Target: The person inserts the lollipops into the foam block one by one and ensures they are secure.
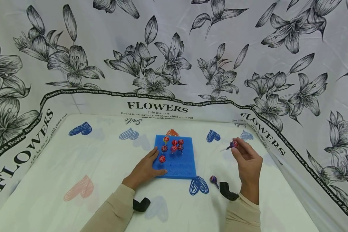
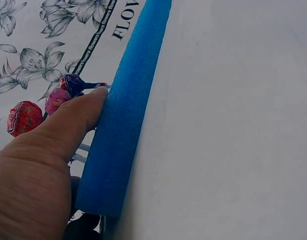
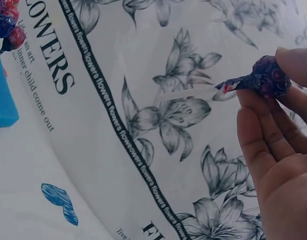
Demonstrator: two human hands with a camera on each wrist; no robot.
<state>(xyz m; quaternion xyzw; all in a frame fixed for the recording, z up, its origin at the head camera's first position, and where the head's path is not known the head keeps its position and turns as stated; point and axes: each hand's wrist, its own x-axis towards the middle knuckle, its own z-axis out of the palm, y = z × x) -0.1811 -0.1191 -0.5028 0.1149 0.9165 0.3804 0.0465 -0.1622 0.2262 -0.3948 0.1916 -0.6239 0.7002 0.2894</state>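
In the head view a blue foam block (image 1: 179, 169) lies flat on the table, with several wrapped lollipops standing in it on their sticks, among them a red lollipop (image 1: 162, 159). My left hand (image 1: 145, 167) rests on the block's left side, thumb on its top face and fingers straight along the edge. The left wrist view shows that thumb against the foam; the other fingers are hidden there. Right of the block, my right hand (image 1: 247, 159) pinches a purple-wrapped lollipop (image 3: 270, 77) by its candy head above the table. Its white stick (image 3: 188, 93) points left.
Another purple lollipop (image 1: 213, 179) lies loose on the table, close to the black wrist mount (image 1: 227, 191) on the right arm. A white cloth with printed hearts (image 1: 79, 188) covers the table. Flower-printed fabric (image 1: 168, 64) hangs behind and at the sides.
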